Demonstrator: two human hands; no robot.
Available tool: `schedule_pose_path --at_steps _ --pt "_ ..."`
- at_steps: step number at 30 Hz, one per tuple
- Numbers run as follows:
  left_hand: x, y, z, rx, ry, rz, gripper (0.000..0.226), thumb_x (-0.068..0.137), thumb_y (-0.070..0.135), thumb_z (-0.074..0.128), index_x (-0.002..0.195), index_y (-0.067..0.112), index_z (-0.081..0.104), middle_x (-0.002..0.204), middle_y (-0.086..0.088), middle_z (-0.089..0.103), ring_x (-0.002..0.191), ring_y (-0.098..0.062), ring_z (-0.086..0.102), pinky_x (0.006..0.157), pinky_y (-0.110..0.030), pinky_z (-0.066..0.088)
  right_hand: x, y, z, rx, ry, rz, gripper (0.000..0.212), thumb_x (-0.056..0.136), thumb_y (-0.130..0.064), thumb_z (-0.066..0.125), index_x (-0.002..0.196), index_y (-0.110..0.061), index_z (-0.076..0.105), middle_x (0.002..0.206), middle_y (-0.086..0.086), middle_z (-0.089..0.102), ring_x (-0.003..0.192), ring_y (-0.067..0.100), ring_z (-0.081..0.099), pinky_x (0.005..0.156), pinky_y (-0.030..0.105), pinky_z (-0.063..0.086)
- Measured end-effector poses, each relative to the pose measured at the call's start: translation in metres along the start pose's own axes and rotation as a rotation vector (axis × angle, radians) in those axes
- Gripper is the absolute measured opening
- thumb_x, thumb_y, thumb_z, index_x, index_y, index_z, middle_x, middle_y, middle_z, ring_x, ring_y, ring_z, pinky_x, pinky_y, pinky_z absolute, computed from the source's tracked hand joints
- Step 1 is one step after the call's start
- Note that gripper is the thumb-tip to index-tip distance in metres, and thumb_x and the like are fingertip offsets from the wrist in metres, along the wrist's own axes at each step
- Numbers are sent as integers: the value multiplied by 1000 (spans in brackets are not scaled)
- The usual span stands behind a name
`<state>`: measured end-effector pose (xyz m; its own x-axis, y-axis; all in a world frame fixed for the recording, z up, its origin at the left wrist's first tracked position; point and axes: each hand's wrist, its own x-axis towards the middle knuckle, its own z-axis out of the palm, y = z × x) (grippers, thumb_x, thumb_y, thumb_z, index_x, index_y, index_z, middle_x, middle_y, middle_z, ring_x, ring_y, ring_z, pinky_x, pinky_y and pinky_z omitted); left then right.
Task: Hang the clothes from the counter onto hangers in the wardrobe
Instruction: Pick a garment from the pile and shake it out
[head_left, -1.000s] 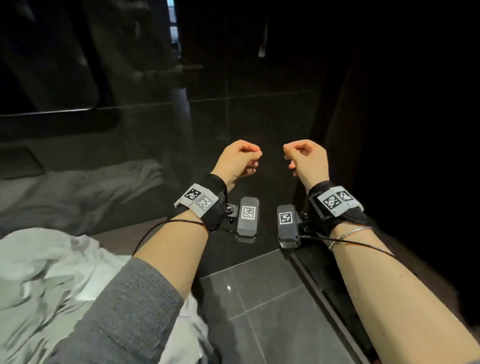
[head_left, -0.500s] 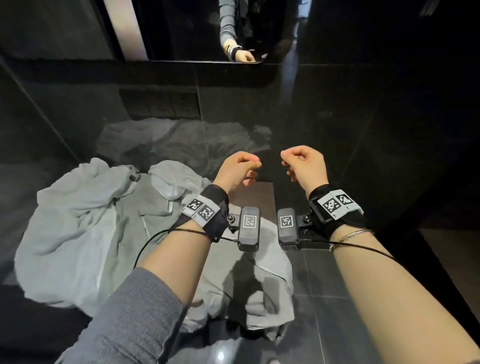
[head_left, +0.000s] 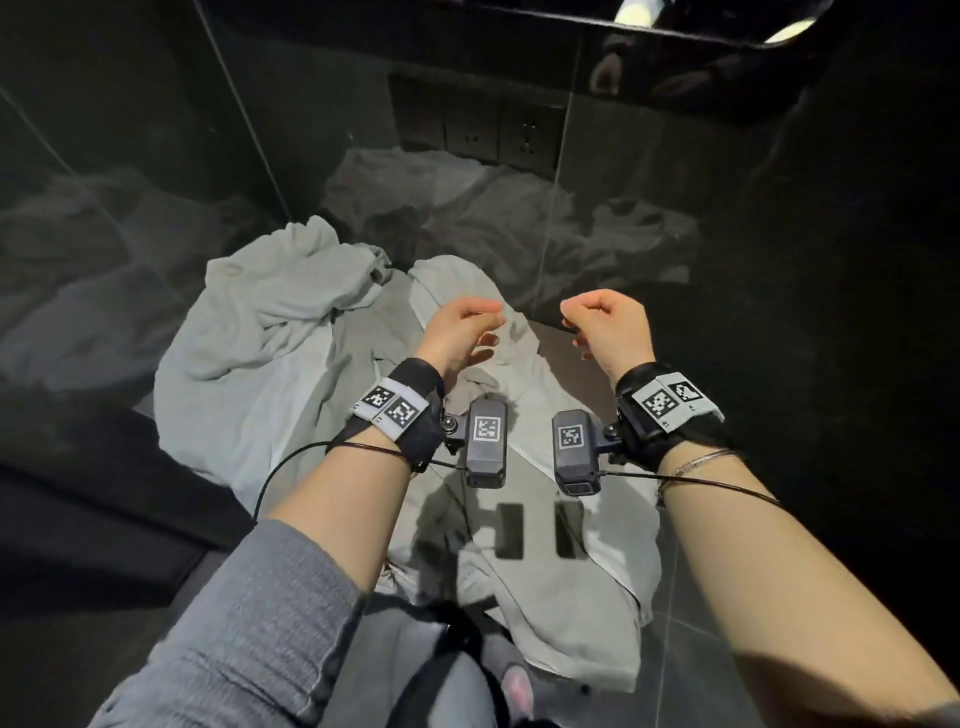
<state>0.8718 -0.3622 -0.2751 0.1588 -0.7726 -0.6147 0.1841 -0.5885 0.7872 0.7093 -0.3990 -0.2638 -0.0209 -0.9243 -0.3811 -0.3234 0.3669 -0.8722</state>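
Head view: left hand (head_left: 460, 332) and right hand (head_left: 608, 325) hover loosely curled, holding nothing, above the clothes (head_left: 291, 343) heaped on the counter (head_left: 78, 493) — likely poised to grab.

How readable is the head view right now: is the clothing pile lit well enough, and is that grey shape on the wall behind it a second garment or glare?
Head view: the pale clothes are evenly lit and sharp; wrist devices cast two hard shadows on them; the grey shape on the glossy wall is a reflection; surroundings are very dark; the wide lens bends the edges.
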Motion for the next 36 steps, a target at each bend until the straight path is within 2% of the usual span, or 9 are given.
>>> schedule_pose_path --at_steps 4,8,13,19,23,29,31,34,36 --pt "-8 -8 6 10 4 -21 14 94 10 55 83 19 58 77 2 59 60 -9 50 60 -19 45 -5 7 -11 16 20 21 9 84 -8 61 83 -15 67 72 -2 61 49 7 53 41 13 40" --pt "-12 -12 8 5 17 -16 13 96 16 53 83 17 56 80 2 59 57 -8 48 59 -21 44 -8 10 -20 11 -33 -4 20 82 -8 63 102 -10 64 77 2 62 61 12 57 52 20 45" --pt "-14 -20 17 40 42 -10 18 96 9 50 81 16 55 78 0 57 57 -10 47 53 -20 43 -18 20 -28 -51 -57 -19 19 84 -3 63 102 -2 67 82 2 61 67 1 55 53 9 44" --pt "-14 -34 44 261 102 61 25 89 1 53 71 18 55 70 1 56 60 -10 51 42 -9 40 -32 38 -63 -94 52 -2 17 83 3 59 97 -2 68 66 -6 54 44 -12 51 48 3 39" --pt "-18 -42 63 290 94 27 20 76 9 64 64 18 51 65 -2 51 64 -18 51 53 -22 38 -46 49 -85 -65 69 26 15 82 7 59 94 4 67 62 4 54 39 -3 48 43 10 38" --pt "-26 -56 77 396 52 29 8 83 10 62 89 6 65 79 -14 60 75 -25 57 65 -30 48 -63 63 -104 -236 64 62 14 78 -10 70 92 -11 69 103 14 69 90 20 63 87 32 51" --pt "-44 -53 85 330 65 -1 9 85 6 59 78 12 57 68 -8 51 56 -19 50 50 -23 42 -69 60 -108 -289 151 26 36 75 -20 74 108 -11 61 118 8 56 90 18 57 89 27 48" --pt "-57 -56 91 193 83 -89 20 86 2 57 78 15 43 66 -5 45 50 -16 43 49 -28 39 -75 51 -111 -291 198 4 82 72 -20 79 138 -9 32 139 7 24 103 10 42 94 15 36" --pt "-67 -60 91 173 48 -122 24 87 3 60 104 10 44 71 -3 46 54 -15 43 51 -30 41 -76 50 -110 -438 103 78 76 76 -19 76 138 -3 36 141 16 37 112 21 51 96 26 42"
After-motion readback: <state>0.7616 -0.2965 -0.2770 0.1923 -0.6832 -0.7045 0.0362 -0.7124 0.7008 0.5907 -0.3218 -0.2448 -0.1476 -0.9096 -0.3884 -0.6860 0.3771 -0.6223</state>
